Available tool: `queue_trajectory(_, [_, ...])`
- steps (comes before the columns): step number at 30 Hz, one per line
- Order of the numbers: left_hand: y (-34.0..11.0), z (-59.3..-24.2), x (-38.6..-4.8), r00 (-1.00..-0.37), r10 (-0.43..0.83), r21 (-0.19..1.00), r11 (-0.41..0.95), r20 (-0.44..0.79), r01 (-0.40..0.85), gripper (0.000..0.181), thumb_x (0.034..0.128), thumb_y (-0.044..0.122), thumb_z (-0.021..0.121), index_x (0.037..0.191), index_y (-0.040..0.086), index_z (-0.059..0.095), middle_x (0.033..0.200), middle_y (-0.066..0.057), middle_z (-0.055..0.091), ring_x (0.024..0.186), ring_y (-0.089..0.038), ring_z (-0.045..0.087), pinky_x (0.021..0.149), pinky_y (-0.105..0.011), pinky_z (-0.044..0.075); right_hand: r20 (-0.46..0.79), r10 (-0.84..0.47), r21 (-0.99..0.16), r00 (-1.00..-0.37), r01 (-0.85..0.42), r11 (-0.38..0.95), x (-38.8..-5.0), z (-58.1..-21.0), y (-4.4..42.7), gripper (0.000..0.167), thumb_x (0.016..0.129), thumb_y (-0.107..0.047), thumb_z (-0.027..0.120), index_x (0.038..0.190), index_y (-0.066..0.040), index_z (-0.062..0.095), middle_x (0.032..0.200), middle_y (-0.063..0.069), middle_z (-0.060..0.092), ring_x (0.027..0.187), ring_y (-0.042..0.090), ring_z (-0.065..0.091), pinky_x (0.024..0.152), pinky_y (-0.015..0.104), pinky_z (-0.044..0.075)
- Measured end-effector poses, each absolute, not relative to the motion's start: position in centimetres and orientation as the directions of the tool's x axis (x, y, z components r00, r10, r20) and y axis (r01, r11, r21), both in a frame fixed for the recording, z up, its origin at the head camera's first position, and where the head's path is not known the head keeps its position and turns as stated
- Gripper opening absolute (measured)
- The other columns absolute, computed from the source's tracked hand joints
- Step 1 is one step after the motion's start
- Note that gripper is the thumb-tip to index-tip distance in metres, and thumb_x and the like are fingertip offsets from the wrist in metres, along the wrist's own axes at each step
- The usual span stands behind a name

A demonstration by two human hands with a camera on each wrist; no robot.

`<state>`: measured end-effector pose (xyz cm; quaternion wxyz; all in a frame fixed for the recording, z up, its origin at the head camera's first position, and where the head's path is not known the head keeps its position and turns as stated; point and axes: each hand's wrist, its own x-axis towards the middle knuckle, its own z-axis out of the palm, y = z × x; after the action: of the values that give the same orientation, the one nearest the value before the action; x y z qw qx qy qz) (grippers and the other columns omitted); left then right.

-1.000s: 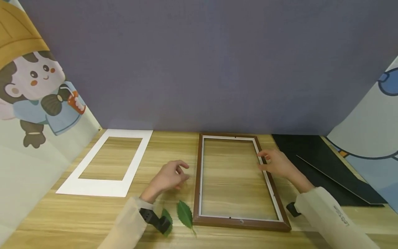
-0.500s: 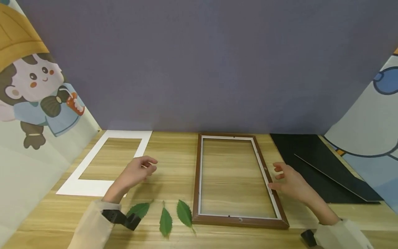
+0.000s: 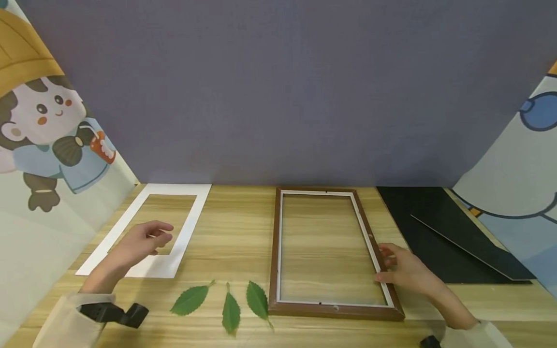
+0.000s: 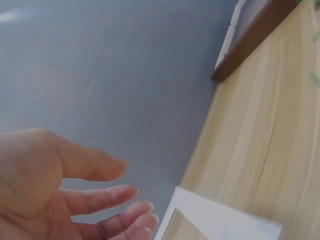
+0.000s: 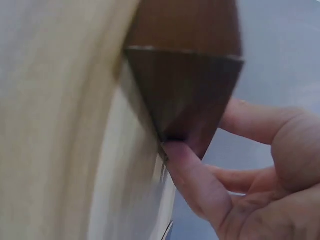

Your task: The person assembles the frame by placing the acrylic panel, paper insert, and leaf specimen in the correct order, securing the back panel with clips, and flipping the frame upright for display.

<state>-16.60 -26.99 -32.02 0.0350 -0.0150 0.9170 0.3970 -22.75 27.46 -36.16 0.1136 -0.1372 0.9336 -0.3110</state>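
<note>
A brown picture frame with a white inner lip lies on the wooden table, its middle see-through. My right hand grips its right side near the front corner; in the right wrist view a finger presses the brown edge while another digit reaches behind it. My left hand hovers over the white mat board, fingers loosely bent and holding nothing. Between mat and frame, at the front, lie three green leaves: a left leaf, a middle leaf and a right leaf close to the frame.
A black backing board with a raised flap lies to the right of the frame. A grey wall rises behind the table. Printed cartoon panels stand at both sides.
My left hand has moved left from beside the frame to above the mat, uncovering the leaves. My right hand has slid nearer the front along the frame's right side and now grips it.
</note>
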Motion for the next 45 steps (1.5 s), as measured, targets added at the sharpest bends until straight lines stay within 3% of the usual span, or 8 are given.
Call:
queue_trajectory(5, [-28.9,-31.9,-16.4,-0.996,-0.016,0.703,0.708,-0.085,-0.072,0.043,0.0998,0.017,0.047,0.13,-0.013,0.044,0.117,-0.03,0.057,0.094,-0.024,0.062,0.073,-0.033,0.054,-0.117,-0.327,-0.64,-0.938,-0.18,0.747,-22.6,-36.5,27.9,0.08,0.075,-0.022,0.081,0.134,0.014,0.039,0.121,0.03,0.053,0.103,0.038,0.057,0.077,0.041,0.053])
queue_trajectory(11, [-31.1,-31.9,-16.2,-0.995,-0.047,0.67,0.736,-0.093,-0.097,0.047,0.1005,0.018,0.046,0.133,-0.016,0.039,0.125,-0.035,0.051,0.089,-0.009,0.061,0.073,-0.029,0.055,-0.127,-0.316,-0.683,-0.94,-0.148,0.715,-22.3,-36.6,27.9,0.082,0.076,-0.025,0.08,0.135,0.013,0.039,0.122,0.028,0.053,0.105,0.037,0.056,0.078,0.039,0.052])
queue_trajectory(17, [-33.2,-31.9,-16.3,-0.991,-0.067,0.64,0.758,-0.112,-0.124,0.049,0.1011,0.018,0.044,0.134,-0.019,0.036,0.128,-0.039,0.047,0.096,-0.026,0.064,0.073,-0.03,0.057,-0.141,-0.308,-0.686,-0.941,-0.132,0.716,-22.3,-36.5,27.9,0.083,0.076,-0.026,0.08,0.136,0.013,0.038,0.122,0.028,0.053,0.105,0.037,0.055,0.078,0.039,0.052])
queue_trajectory(22, [-34.9,-32.2,-16.4,-0.989,-0.078,0.655,0.742,-0.127,-0.143,0.057,0.0999,0.017,0.047,0.134,-0.023,0.026,0.127,-0.042,0.046,0.081,0.009,0.056,0.07,-0.021,0.055,-0.121,-0.319,-0.688,-0.94,-0.153,0.709,-22.2,-36.6,28.0,0.081,0.076,-0.024,0.08,0.135,0.013,0.04,0.12,0.027,0.054,0.104,0.037,0.056,0.078,0.041,0.052])
queue_trajectory(34, [-38.7,-32.8,-17.3,-0.972,-0.122,0.624,0.749,-0.202,-0.223,0.064,0.0995,0.02,0.046,0.133,-0.027,0.02,0.13,-0.048,0.033,0.082,0.006,0.053,0.071,-0.026,0.054,-0.117,-0.316,-0.683,-0.942,-0.154,0.714,-22.1,-36.6,27.9,0.08,0.076,-0.024,0.08,0.135,0.012,0.041,0.116,0.025,0.058,0.103,0.036,0.057,0.077,0.041,0.052])
queue_trajectory(39, [-40.2,-32.8,-17.7,-0.962,-0.134,0.609,0.751,-0.24,-0.256,0.069,0.1007,0.025,0.042,0.135,-0.028,0.013,0.134,-0.049,0.024,0.097,-0.029,0.06,0.086,-0.047,0.05,-0.11,-0.318,-0.672,-0.942,-0.165,0.722,-22.1,-36.7,27.9,0.079,0.076,-0.022,0.08,0.135,0.013,0.04,0.115,0.025,0.059,0.102,0.035,0.058,0.077,0.042,0.052])
queue_trajectory(42, [-41.0,-32.9,-17.8,-0.948,-0.135,0.627,0.722,-0.287,-0.293,0.075,0.1016,0.031,0.039,0.138,-0.025,0.004,0.139,-0.049,0.012,0.121,-0.061,0.027,0.093,-0.062,0.037,-0.105,-0.319,-0.667,-0.942,-0.171,0.725,-22.1,-36.8,27.9,0.078,0.076,-0.021,0.08,0.134,0.013,0.041,0.114,0.025,0.06,0.101,0.035,0.058,0.077,0.041,0.052])
queue_trajectory(45, [-41.9,-33.2,-18.0,-0.94,-0.119,0.651,0.694,-0.319,-0.309,0.078,0.102,0.033,0.037,0.139,-0.023,-0.002,0.14,-0.049,0.001,0.124,-0.064,0.012,0.096,-0.068,0.025,-0.102,-0.317,-0.665,-0.943,-0.172,0.726,-22.1,-36.7,27.9,0.077,0.076,-0.02,0.08,0.134,0.013,0.041,0.113,0.024,0.06,0.101,0.034,0.058,0.077,0.041,0.052])
